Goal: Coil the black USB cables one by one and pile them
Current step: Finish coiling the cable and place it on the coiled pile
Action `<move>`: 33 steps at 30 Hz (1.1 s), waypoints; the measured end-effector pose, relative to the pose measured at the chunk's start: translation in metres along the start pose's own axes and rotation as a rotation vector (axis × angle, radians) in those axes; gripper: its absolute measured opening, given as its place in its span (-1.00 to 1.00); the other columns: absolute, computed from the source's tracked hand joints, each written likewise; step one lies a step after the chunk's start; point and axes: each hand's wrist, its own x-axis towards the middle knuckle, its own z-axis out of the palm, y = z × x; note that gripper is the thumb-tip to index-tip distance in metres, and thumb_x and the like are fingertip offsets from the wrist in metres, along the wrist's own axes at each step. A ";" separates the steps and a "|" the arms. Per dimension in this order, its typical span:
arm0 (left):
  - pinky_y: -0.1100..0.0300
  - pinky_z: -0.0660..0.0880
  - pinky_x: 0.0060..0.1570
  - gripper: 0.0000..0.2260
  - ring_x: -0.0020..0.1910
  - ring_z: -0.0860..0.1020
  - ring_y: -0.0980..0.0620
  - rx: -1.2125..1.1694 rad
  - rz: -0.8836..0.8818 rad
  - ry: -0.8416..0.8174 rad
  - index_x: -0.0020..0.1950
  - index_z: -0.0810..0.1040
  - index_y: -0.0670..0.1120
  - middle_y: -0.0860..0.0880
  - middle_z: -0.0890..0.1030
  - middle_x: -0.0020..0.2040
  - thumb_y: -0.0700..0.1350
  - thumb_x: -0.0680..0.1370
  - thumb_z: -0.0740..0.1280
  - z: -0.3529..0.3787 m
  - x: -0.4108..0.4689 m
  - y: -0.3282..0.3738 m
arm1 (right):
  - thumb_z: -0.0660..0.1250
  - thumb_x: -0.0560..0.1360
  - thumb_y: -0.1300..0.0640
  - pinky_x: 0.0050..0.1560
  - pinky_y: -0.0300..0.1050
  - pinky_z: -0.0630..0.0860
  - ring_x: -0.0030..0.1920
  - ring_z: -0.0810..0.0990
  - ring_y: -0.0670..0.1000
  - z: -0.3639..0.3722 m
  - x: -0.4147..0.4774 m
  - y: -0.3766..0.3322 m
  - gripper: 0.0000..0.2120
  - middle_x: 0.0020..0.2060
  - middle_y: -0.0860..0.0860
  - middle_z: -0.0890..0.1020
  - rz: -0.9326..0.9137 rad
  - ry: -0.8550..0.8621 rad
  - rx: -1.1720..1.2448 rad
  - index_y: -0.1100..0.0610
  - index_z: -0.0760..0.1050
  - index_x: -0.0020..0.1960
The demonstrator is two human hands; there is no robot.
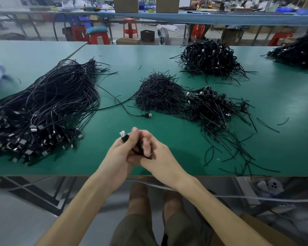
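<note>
Holding one black USB cable [140, 149] bunched between both hands, the person works low over the near edge of the green table [114, 125]. The left hand [120, 153] has its fingers curled round the bundle, and the metal plug [123, 134] pokes out above them, probably left free so the loops gather below it. The right hand [157, 153] is closed over the other side of the same bundle, fingers curled on it, which looks like pressing the turns together. How many turns are made is hidden inside the grip.

The layout reads as a work line from left to right:
- The heap of loose cables [43, 107] lies to the left, plugs toward the person, within reach of the left hand.
- A stray cable [148, 115] trails out of it toward the middle, likely the next one.
- The mound of short black ties [158, 93] sits straight ahead, handy for binding, by my guess.
- The pile of coiled cables [212, 107] touches its right side, near the right hand, so a finished coil can drop there.
- Two further piles [210, 57] lie well back
</note>
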 end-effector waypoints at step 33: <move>0.27 0.50 -0.27 -0.73 -0.36 0.58 0.09 0.913 0.015 0.198 -0.03 0.59 -0.03 0.00 0.68 -0.28 -0.07 0.39 0.61 -0.015 -0.001 -0.003 | 0.31 0.60 0.23 -0.01 0.01 0.51 -0.06 0.57 0.07 -0.023 -0.016 0.018 -0.83 -0.07 0.06 0.59 -0.167 0.075 -0.631 0.19 0.61 0.15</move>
